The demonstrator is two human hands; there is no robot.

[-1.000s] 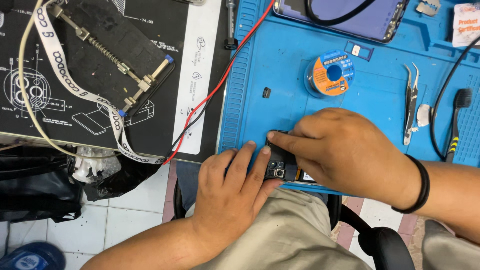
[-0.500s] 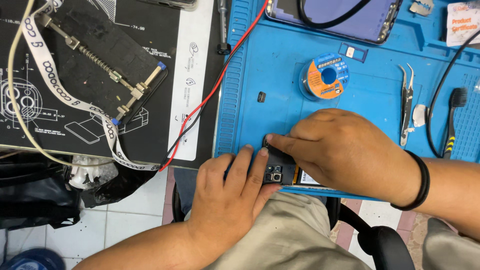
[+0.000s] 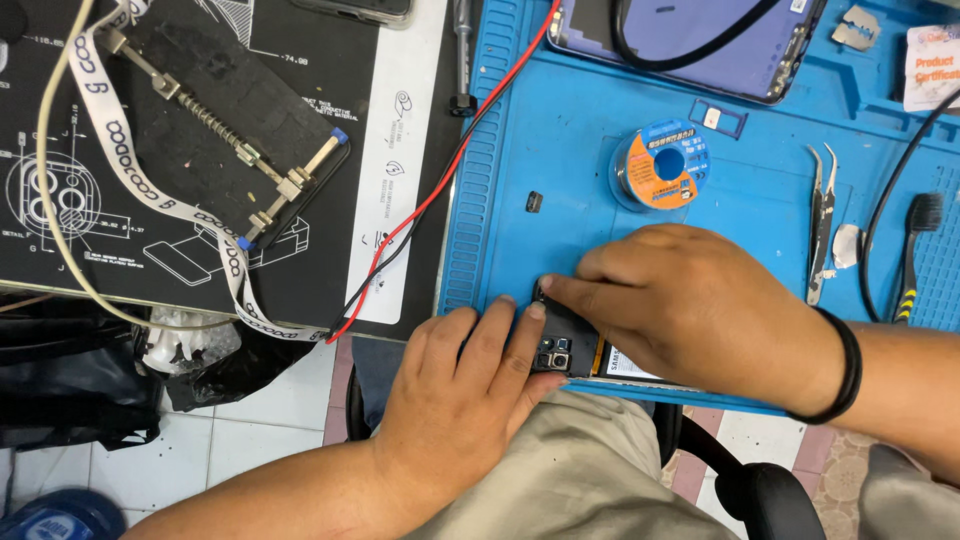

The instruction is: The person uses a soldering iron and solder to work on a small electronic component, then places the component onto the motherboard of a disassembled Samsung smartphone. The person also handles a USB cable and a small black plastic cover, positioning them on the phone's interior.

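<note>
An opened phone (image 3: 562, 352) with its back off lies at the near edge of the blue work mat (image 3: 560, 150); its camera modules and part of the battery show between my hands. My left hand (image 3: 465, 390) rests against the phone's left end, fingers laid over it. My right hand (image 3: 700, 305), a black band on the wrist, covers most of the phone, its fingertips pressing on the top corner. Most of the phone is hidden under my right hand.
On the mat lie a solder-wire spool (image 3: 668, 165), tweezers (image 3: 822, 220), a brush (image 3: 915, 250), a small black chip (image 3: 534, 201) and a purple phone shell (image 3: 690, 40). Left, a black mat bears a board-holder clamp (image 3: 240, 150), a white lanyard (image 3: 150, 170) and red and black wires (image 3: 430, 200).
Both hands stay on the phone with barely any shift. The view has drifted slightly, so the bench sits a little further left and lower in the frame.
</note>
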